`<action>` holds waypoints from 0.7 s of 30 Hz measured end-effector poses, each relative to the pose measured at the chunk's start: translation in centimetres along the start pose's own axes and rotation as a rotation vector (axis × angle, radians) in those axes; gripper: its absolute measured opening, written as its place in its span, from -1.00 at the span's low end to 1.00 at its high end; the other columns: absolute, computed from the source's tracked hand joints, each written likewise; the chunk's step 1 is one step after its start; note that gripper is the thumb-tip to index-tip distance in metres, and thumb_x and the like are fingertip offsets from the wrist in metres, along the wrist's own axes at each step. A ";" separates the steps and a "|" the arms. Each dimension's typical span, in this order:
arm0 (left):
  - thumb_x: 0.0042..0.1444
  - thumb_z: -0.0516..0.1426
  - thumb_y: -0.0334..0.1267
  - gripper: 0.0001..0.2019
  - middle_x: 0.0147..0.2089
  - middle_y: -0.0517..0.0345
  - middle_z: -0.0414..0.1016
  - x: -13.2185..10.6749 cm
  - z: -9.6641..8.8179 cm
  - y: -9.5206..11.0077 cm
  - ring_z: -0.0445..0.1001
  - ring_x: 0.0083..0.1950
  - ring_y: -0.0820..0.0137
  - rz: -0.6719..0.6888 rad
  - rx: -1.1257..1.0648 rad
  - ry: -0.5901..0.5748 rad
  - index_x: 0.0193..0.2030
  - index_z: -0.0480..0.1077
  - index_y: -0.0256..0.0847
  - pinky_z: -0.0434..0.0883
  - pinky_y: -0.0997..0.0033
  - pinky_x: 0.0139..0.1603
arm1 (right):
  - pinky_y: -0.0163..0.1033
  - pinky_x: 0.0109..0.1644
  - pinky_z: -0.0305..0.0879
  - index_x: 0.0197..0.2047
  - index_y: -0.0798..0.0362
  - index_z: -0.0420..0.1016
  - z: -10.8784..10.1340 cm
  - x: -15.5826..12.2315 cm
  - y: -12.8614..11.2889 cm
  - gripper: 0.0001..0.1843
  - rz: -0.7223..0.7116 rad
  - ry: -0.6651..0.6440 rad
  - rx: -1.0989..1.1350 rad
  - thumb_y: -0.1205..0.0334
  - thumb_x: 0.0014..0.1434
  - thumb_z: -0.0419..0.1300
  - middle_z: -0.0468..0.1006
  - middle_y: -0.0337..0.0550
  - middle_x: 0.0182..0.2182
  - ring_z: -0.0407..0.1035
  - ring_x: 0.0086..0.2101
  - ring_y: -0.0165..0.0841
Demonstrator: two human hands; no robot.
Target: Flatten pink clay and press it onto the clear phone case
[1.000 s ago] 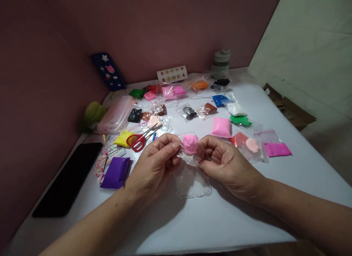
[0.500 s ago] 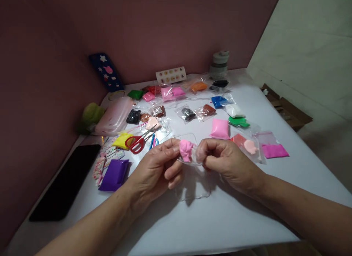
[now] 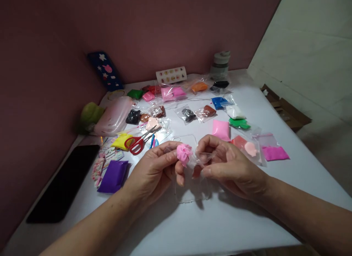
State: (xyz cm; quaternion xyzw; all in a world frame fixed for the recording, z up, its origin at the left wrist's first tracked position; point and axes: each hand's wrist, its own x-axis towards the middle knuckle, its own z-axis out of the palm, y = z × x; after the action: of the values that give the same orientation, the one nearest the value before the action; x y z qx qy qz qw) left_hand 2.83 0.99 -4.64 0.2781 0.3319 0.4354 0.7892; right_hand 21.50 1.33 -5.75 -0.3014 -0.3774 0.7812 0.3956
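Observation:
A crumpled lump of pink modelling clay [image 3: 184,154], partly in a clear plastic wrapper [image 3: 202,159], is pinched between the thumb and fingers of my left hand [image 3: 161,164]. My right hand [image 3: 225,162] is just to the right, its thumb and fingers apart around the loose end of the wrapper. Whether a fingertip touches the film is hard to see. Below both hands a clear phone case [image 3: 191,193] lies flat on the white table [image 3: 220,226].
Red-handled scissors [image 3: 136,144], a yellow packet [image 3: 121,141] and a purple packet [image 3: 113,176] lie left, beside a black phone [image 3: 64,184]. Several clay packets spread across the back. A pink packet [image 3: 220,130] sits right; a bottle [image 3: 220,65] stands behind.
My right hand's fingers have opened from a closed pinch on the wrapper. The pink clay has turned and shifted slightly left and down in my left hand.

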 end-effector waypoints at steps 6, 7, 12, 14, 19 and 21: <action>0.15 0.26 -0.37 -0.92 -0.61 0.15 0.51 -0.1 0.1 -0.2 0.49 -0.66 0.50 -0.012 0.007 -0.005 -0.33 0.53 -0.35 0.44 0.68 -0.58 | -0.31 -0.38 0.32 -0.21 0.02 0.49 0.4 -0.1 0.7 -0.78 -0.078 0.090 -0.229 0.31 0.04 0.39 0.26 -0.40 -0.54 0.28 -0.54 -0.49; 0.19 0.22 -0.36 -0.89 -0.60 0.15 0.51 -0.2 0.1 -0.2 0.49 -0.67 0.50 -0.022 0.018 -0.016 -0.34 0.51 -0.35 0.43 0.68 -0.59 | -0.31 -0.39 0.31 -0.24 0.03 0.51 0.3 -0.1 0.6 -0.85 -0.084 0.096 -0.276 0.26 0.10 0.36 0.30 -0.38 -0.54 0.30 -0.54 -0.48; 0.24 0.16 -0.20 -0.74 -0.59 0.15 0.48 -0.3 -0.5 -0.2 0.48 -0.69 0.44 -0.066 0.057 -0.091 -0.42 0.42 -0.32 0.40 0.61 -0.67 | -0.30 -0.29 0.29 -0.38 0.07 0.57 0.1 -0.1 0.3 -0.82 -0.124 0.014 -0.328 0.23 0.25 0.25 0.47 -0.25 -0.43 0.38 -0.43 -0.45; 0.23 0.17 -0.18 -0.74 -0.59 0.16 0.45 -0.2 -0.7 -0.1 0.47 -0.68 0.44 -0.066 0.060 -0.084 -0.42 0.41 -0.32 0.40 0.61 -0.67 | -0.30 -0.18 0.30 -0.37 0.05 0.60 0.1 0.0 0.2 -0.85 -0.129 -0.017 -0.233 0.25 0.24 0.28 0.47 -0.25 -0.39 0.39 -0.35 -0.45; 0.30 0.05 -0.27 -0.76 -0.60 0.16 0.42 -0.2 -0.4 -0.3 0.44 -0.71 0.47 -0.089 0.079 -0.035 -0.36 0.39 -0.32 0.35 0.65 -0.70 | -0.39 -0.23 0.27 -0.34 0.05 0.63 0.2 0.3 0.5 -0.94 -0.059 -0.002 -0.004 0.27 0.17 0.35 0.52 -0.24 -0.40 0.35 -0.38 -0.51; 0.32 0.01 -0.30 -0.77 -0.61 0.18 0.41 -0.3 -0.2 -0.4 0.41 -0.72 0.48 -0.094 0.098 -0.002 -0.32 0.39 -0.31 0.35 0.64 -0.71 | -0.43 -0.34 0.22 -0.37 0.08 0.61 0.3 0.3 0.6 -0.91 -0.048 0.033 0.023 0.25 0.12 0.39 0.50 -0.25 -0.44 0.31 -0.44 -0.53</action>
State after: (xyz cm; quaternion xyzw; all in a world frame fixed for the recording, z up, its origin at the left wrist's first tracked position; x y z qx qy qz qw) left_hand 2.77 0.57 -5.02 0.3008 0.3646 0.3807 0.7948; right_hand 20.91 1.23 -6.18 -0.3008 -0.3689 0.7706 0.4237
